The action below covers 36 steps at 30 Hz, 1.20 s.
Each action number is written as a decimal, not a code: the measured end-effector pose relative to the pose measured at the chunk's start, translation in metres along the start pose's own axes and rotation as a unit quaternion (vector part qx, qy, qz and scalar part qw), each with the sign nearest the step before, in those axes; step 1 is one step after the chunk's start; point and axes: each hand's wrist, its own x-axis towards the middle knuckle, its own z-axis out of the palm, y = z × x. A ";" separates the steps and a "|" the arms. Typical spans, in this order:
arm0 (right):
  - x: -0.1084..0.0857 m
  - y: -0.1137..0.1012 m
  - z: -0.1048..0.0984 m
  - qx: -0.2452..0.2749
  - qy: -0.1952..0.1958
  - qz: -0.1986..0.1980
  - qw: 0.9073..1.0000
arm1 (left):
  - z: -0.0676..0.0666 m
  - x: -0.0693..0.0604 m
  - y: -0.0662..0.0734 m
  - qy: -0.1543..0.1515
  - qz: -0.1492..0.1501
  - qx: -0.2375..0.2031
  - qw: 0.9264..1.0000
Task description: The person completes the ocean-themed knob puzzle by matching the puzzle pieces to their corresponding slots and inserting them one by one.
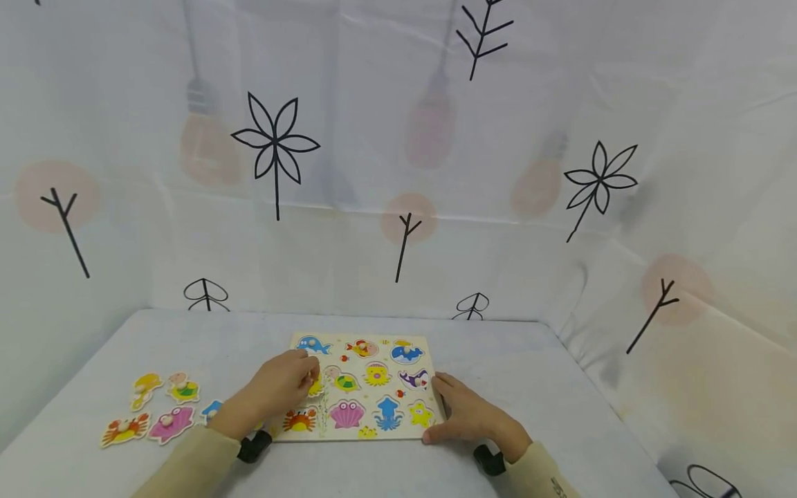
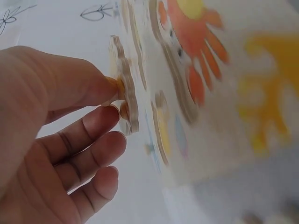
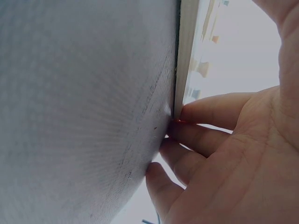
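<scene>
My left hand (image 1: 283, 380) is over the left side of a wooden peg puzzle board (image 1: 373, 437). Between thumb and forefinger it pinches a thin wooden puzzle piece (image 2: 126, 86), seen edge-on with a wavy outline in the left wrist view; its picture is hidden there. The other fingers are loosely bent. At the board's right edge rests my right hand (image 1: 468, 413). Its fingertips (image 3: 184, 112) touch the board's side and the cloth, with the thumb near the front corner. Sea animals cover the board, including a crab (image 1: 300, 420), a pink shell (image 1: 346, 413) and a squid (image 1: 388, 413).
Left of the board lie several loose pieces: a yellow seahorse-like piece (image 1: 145, 391), a turtle (image 1: 183, 389), a crab piece (image 1: 126, 429), a pink shell piece (image 1: 171, 423) and a blue piece (image 1: 210, 410) partly behind my left arm. Patterned white cloth walls (image 1: 349, 263) enclose the table.
</scene>
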 end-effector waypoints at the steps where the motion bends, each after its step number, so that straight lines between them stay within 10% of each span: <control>1: 0.000 0.000 0.000 -0.002 0.000 -0.001 1.000 | 0.002 0.003 0.003 0.001 0.005 -0.002 1.000; 25: -0.001 0.004 0.001 0.003 -0.002 -0.017 1.000 | 0.038 0.059 0.045 -0.049 0.066 -0.014 0.997; 36: -0.003 0.005 -0.002 -0.001 -0.002 -0.028 1.000 | 0.044 0.075 0.056 -0.094 0.013 -0.047 0.994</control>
